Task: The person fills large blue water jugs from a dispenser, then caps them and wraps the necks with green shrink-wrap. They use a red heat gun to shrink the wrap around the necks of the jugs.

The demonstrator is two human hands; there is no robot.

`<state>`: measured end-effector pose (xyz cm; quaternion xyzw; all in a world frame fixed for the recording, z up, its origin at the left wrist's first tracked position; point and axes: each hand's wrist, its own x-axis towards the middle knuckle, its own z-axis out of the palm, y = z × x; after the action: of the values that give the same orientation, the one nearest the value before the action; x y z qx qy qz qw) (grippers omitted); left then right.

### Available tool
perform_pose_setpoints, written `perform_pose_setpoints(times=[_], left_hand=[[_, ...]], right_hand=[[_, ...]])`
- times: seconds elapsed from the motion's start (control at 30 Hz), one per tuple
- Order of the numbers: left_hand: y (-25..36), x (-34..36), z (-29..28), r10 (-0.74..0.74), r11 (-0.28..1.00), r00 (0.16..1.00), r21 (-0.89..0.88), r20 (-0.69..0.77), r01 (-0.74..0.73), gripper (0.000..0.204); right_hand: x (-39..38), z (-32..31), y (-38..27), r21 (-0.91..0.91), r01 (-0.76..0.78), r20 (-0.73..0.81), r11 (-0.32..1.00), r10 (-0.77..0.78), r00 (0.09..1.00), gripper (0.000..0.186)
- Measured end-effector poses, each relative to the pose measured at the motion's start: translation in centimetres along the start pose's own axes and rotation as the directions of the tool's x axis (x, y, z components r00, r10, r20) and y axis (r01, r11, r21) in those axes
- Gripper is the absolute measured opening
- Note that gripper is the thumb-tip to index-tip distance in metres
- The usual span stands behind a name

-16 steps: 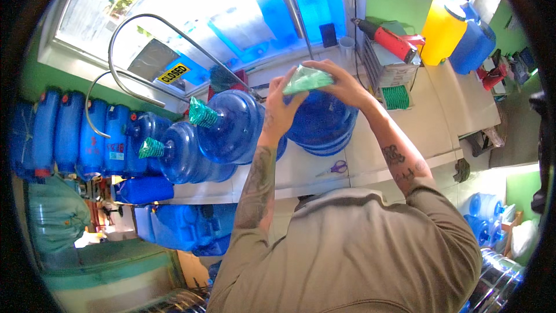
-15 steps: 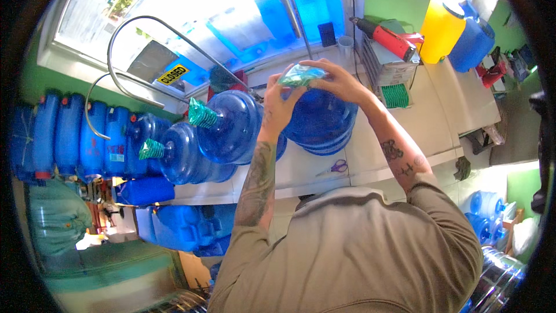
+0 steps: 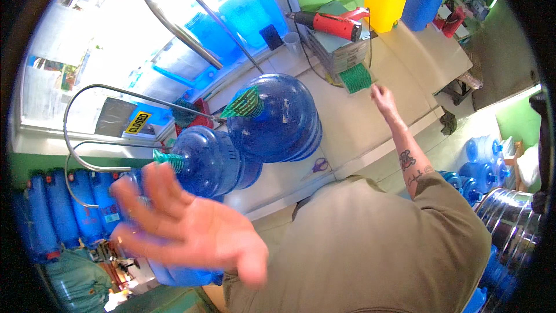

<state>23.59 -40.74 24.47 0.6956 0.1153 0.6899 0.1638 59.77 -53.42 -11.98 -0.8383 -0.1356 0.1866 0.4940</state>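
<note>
— Bottles first: the big blue bottle point(image 3: 278, 119) left of your right hand point(image 3: 383, 97) already wears a green cap seal point(image 3: 243, 103), and so does the smaller-looking one point(image 3: 205, 162) beyond your left hand point(image 3: 185, 226).

— And the hands?

— Both empty. Your right hand stretches out, fingers loose, just short of the green seal stack point(image 3: 354, 77) on the worktop point(image 3: 347, 133) — nothing picked up yet. Your left hand hangs spread wide, blurred, holding nothing.

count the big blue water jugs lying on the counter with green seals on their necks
2. The larger-looking jug lies mid-counter, its green seal pointing left. The second jug lies left of it, touching, partly behind the blurred left hand. More may be hidden behind that hand.
</note>
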Motion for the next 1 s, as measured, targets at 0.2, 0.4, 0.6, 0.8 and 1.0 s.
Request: perform_pose_setpoints(times=[0.2,0.4,0.6,0.8,1.0], left_hand=[[5.3,4.2,6.7,0.171,0.691,0.984,-0.707,-0.040,-0.149,0.119],[6.6,4.5,8.7,0.172,0.634,0.985,-0.763,-0.018,-0.124,0.117],[6.1,4.9,8.4,0.175,0.772,0.983,-0.613,-0.047,-0.167,0.118],[2.1,2.0,4.8,0.162,0.876,0.985,-0.469,0.064,-0.114,0.119],[-10.2,-5.6,0.1,-0.464,0.885,0.886,-0.032,-0.004,0.464,0.134]], right_hand=[[5.2,5.9,8.0,0.219,-0.515,0.349,0.829,0.427,0.834,0.044],[13.3,3.3,-3.6,-0.008,-0.023,0.814,1.000,0.020,0.581,0.039],[9.3,0.8,1.6,-0.513,-0.289,0.619,0.808,0.582,0.528,0.040],[9.5,6.5,4.8,0.279,-0.392,0.550,0.877,0.188,0.813,0.037],[13.2,-5.0,-7.9,-0.134,0.238,0.632,0.962,-0.103,0.768,0.025]])
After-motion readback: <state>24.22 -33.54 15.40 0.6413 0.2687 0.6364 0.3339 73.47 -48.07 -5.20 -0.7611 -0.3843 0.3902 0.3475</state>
